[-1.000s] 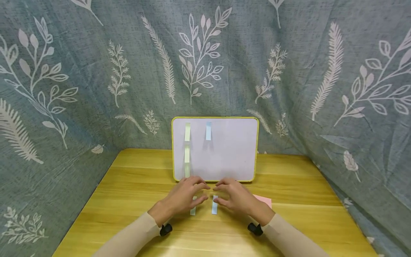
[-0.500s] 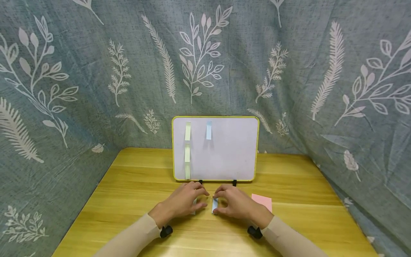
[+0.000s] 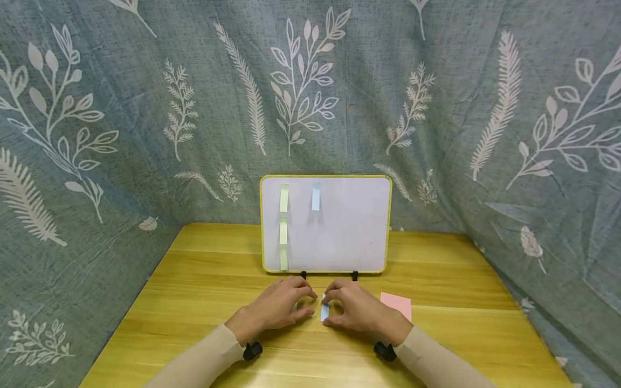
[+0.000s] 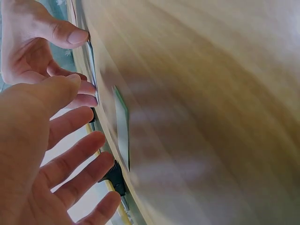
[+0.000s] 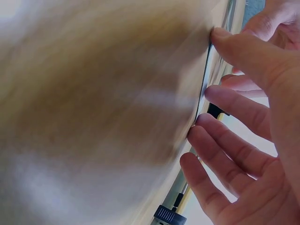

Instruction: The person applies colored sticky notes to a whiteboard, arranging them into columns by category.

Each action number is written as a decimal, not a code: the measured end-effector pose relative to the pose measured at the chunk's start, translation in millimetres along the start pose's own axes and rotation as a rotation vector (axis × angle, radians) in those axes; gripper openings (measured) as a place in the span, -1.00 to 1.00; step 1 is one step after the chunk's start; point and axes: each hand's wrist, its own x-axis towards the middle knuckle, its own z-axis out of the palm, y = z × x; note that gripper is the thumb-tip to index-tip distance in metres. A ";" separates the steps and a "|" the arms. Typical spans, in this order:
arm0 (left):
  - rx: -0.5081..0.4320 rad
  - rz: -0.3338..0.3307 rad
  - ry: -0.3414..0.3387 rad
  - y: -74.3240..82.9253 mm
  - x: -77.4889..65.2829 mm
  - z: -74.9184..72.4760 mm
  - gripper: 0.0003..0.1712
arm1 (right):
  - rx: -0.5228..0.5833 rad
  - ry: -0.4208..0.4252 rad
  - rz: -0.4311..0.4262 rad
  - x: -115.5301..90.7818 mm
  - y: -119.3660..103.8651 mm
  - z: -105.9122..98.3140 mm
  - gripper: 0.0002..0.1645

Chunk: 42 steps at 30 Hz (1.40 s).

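Observation:
A thin pad of narrow blue sticky notes [image 3: 325, 312] lies on the table under my right hand [image 3: 356, 306]. The right thumb meets its near end and the fingertips its far part, as the right wrist view shows, so the hand grips it lengthwise. My left hand [image 3: 276, 303] hovers just left of it, fingers apart and relaxed, holding nothing. Below the left palm lies a pad of narrow green sticky notes [image 4: 122, 126], mostly hidden by that hand in the head view.
Behind the hands stands a yellow-framed whiteboard [image 3: 349, 231] on black feet [image 3: 354, 276]. Pale green strips [image 3: 283, 230] run down its left side, and one blue strip [image 3: 316, 197] hangs near the top. Pink sticky notes [image 3: 397, 305] lie right of the right hand. Patterned cloth [image 3: 310, 97] surrounds the table.
The right hand has come down onto the blue sticky notes, thumb and fingertips settling at them. The left hand has moved slightly nearer and lower, covering more of the green pad.

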 end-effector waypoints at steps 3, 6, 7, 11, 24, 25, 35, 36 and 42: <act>-0.002 0.001 0.002 0.2 -0.7 -0.5 -0.65 | -0.005 0.012 -0.013 0.3 -0.5 0.2 -0.59; -0.007 -0.001 0.003 0.1 -1.1 -0.5 -0.66 | -0.008 0.020 -0.026 -0.1 -1.1 -0.4 -0.62; -0.010 -0.003 0.002 0.2 -1.1 -0.3 -0.66 | -0.011 0.024 -0.034 -0.2 -1.3 -0.7 -0.63; -0.019 -0.017 -0.009 1.2 -1.4 1.6 -0.65 | -0.011 0.029 -0.048 -1.1 -1.3 -1.9 -0.75; -0.054 -0.115 0.020 13.3 0.8 4.8 -0.66 | 0.042 0.043 -0.027 2.9 4.9 -0.2 -0.88; -0.056 -0.123 0.024 14.2 1.8 5.7 -0.65 | 0.049 0.046 -0.027 3.3 5.0 -0.5 -0.88; -0.070 -0.198 0.061 25.1 12.0 14.8 -0.59 | 0.113 0.072 0.002 5.8 7.5 1.2 -0.88; -0.068 -0.203 0.062 26.0 13.1 15.4 -0.58 | 0.126 0.076 0.009 5.8 8.1 1.7 -0.87; -0.045 -0.224 0.073 29.2 17.3 20.4 -0.52 | 0.166 0.096 0.037 6.5 9.9 3.0 -0.91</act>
